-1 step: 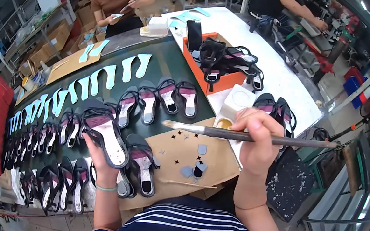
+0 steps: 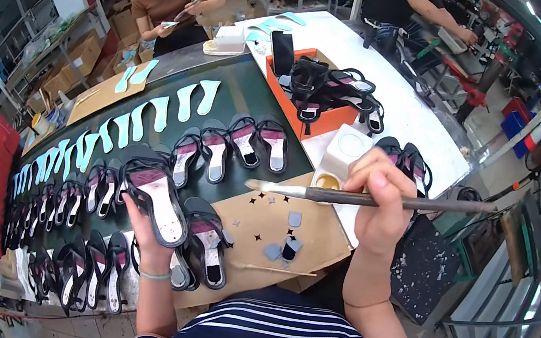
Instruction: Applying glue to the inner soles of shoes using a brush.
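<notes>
The sandal (image 2: 157, 202) is a flat black one with thin straps crossing its toe end and a pale insole that shades to a purplish tone near the straps. It is held up, sole side away, above the dark tabletop (image 2: 240, 92), just in front of the person's chest and left of centre. The left hand (image 2: 146, 234) grips it from beneath, its fingers closed around the heel part, a green band on the wrist below.

The right hand (image 2: 379, 205) is closed on a long brush (image 2: 365, 199) that lies nearly level, its pale bristle tip pointing left toward the sandal but still apart from it; the dark handle runs out to the right past the fingers. Just behind that hand stands a white square glue pot (image 2: 344, 154) with yellowish liquid showing at its near edge.

Below the brush lies a sheet of brown cardboard (image 2: 315, 244) with small dark star shapes and a few grey and black scraps on it. A second sandal (image 2: 210, 252) lies at the cardboard's left edge, close to the held one. More black sandals (image 2: 247, 140) stand in rows across the tabletop, and behind them runs a line of pale blue insoles (image 2: 151, 113). Farther back an orange tray (image 2: 283, 92) holds a heap of black strapped sandals, on a white surface. Two other people work beyond the tabletop.
</notes>
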A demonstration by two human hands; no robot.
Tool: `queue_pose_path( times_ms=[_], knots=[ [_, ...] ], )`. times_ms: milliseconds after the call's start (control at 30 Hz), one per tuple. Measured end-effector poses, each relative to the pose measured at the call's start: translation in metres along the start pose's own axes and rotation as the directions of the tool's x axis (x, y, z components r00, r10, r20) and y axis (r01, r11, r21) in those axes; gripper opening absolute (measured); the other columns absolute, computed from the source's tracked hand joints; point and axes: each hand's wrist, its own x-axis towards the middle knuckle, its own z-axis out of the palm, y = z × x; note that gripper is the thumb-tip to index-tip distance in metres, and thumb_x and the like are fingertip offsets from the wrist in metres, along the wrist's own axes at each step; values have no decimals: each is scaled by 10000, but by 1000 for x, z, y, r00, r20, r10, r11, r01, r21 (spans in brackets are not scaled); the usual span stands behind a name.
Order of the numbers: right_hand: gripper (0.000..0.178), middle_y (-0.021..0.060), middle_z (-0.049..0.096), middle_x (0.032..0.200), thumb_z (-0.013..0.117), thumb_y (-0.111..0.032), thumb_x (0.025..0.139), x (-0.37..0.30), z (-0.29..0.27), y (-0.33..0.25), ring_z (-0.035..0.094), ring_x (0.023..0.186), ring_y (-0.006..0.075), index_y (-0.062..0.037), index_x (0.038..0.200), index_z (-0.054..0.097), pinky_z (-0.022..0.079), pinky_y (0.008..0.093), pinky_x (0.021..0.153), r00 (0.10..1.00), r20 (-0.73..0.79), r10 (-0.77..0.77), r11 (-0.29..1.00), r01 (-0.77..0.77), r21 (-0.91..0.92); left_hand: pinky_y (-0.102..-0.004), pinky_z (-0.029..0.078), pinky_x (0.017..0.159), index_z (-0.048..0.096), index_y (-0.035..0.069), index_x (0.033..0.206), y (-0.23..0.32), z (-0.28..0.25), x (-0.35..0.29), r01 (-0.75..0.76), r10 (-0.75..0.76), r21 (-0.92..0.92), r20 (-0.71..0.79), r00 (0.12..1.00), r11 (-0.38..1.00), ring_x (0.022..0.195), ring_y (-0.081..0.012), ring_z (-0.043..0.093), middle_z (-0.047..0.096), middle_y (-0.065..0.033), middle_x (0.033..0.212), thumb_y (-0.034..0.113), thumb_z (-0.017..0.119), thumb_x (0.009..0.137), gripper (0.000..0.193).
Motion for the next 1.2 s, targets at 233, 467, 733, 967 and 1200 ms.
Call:
queue_pose_path(
  times_ms=[233,467,733,967,1200],
  knots=[
    [242,188,553,1033,424,-112,916,-3,-15,30,586,855,228,52,781,540,477,351,790,981,32,189,952,-191,239,-332,574,609,544,59,1220,-22,19,1,85,-77,99,-79,994,991,731,-228,679,675,-131,965,607,323,963,644],
    [257,63,582,732,482,-194,989,-32,2,80,418,447,64,24,995,618,258,193,402,792,207,574,756,-610,239,-306,491,915,398,85,1378,-34,56,-23,-35,-20,175,303,953,984,1072,-173,599,579,-85,1236,492,245,1025,560],
    [335,105,685,846,663,-97,885,-47,46,103,392,448,15,50,1181,609,300,171,417,746,365,557,757,-637,148,-323,494,936,379,50,1389,-36,53,-32,53,-106,153,365,925,987,1092,-211,604,575,-124,1247,498,200,1018,608],
    [317,126,699,871,668,-93,881,-47,57,102,402,451,25,53,1159,624,291,170,408,786,305,537,790,-596,144,-331,524,899,352,52,1443,-38,48,-32,223,-234,70,316,920,972,1100,-231,613,573,-144,1280,552,207,998,685],
    [286,112,700,835,568,-189,956,-43,49,99,458,466,36,53,1080,655,316,189,407,837,154,525,826,-544,144,-307,602,668,386,64,1425,-38,52,-35,304,-296,10,261,919,953,885,-225,697,640,-131,1176,552,226,995,670]
  ],
)
